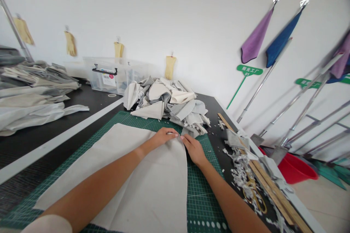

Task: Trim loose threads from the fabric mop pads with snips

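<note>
Left hand [164, 137] and right hand [193, 149], fingertips meeting at the upper edge of a pale cloth [144, 178] on a green cutting mat [205, 193]. Beyond: heaped cloth scraps [164, 102]. Right: scissors [254, 196] among shreds on the black desk [226, 116].

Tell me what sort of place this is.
Most likely a fabric-cutting workshop: an off-white cloth lies on a green gridded cutting mat, a heap of fabric pieces sits beyond it, and gold-handled scissors lie among cut scraps.
</note>
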`<state>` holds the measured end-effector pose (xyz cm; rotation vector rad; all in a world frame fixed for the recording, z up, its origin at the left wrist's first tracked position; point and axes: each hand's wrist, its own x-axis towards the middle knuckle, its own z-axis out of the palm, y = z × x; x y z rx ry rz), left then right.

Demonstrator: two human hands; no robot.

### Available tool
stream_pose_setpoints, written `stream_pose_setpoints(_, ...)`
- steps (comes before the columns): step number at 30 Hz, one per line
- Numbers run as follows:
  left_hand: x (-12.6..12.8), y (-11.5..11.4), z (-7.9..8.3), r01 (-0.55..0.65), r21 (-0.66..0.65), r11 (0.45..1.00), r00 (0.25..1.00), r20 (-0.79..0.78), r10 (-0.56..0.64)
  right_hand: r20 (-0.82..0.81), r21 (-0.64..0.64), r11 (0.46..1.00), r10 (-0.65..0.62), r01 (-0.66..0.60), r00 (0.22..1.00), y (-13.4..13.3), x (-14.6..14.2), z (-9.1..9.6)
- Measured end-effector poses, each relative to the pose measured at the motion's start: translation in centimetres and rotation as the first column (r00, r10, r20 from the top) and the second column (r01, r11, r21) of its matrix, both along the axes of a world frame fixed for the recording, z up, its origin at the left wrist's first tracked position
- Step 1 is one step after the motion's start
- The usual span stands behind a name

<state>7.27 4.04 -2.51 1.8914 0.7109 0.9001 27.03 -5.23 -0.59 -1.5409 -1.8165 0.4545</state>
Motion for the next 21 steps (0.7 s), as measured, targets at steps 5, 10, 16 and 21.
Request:
stream_pose_setpoints(5,0.02,0.21,-0.31,-0.003,0.011,1.000,1.000,-0.023,0.003,0.022,-0.014,1.000,0.012,-0.012,1.000,-0.11,0.06,-0.02)
stream_pose_setpoints(10,0.01,0.18,-0.36,-0.012,0.012,1.000,1.000,-0.029,0.012,0.037,-0.011,1.000,0.018,-0.017,0.999,-0.18,0.03,0.07)
stream_pose_setpoints(16,0.12,0.38,-0.67,-0.036,0.007,0.999,0.999,-0.026,0.036,0.046,-0.009,1.000,0.020,-0.019,0.999,-0.22,-0.02,0.18)
stream_pose_setpoints(21,0.08,0.39,-0.70,-0.037,0.020,0.999,0.999,-0.025,0.038,0.065,-0.005,0.999,0.035,-0.035,0.997,-0.09,0.00,0.07)
